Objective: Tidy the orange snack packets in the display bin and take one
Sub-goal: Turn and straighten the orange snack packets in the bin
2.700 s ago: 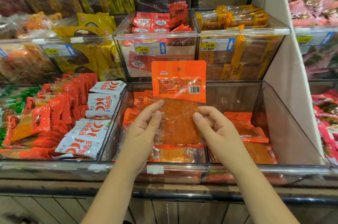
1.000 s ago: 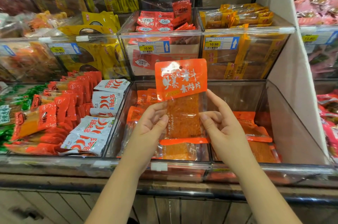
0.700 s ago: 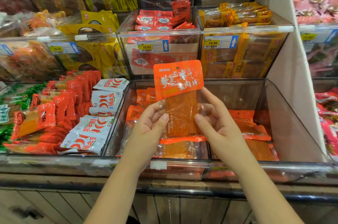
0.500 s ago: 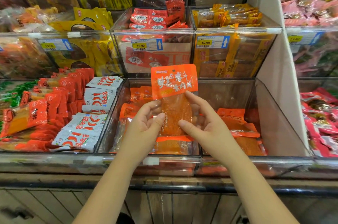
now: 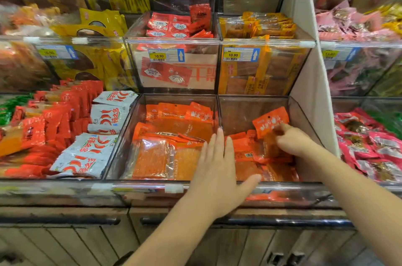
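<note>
Currently right hand point(image 5: 291, 142) grips an orange packet point(image 5: 269, 122), tilted, in the right compartment of the clear bin point(image 5: 243, 111); left hand point(image 5: 217, 170) spread flat, fingers straight, over the divider.

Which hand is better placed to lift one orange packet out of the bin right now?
Probably the right hand: its fingers curl round a tilted orange packet in the right compartment, though the view is blurred. The left hand is open above the divider, holding nothing.

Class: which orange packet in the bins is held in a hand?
The packet in the right-hand bin, its header tilted up, gripped by the right hand. No hand holds the others.
</note>
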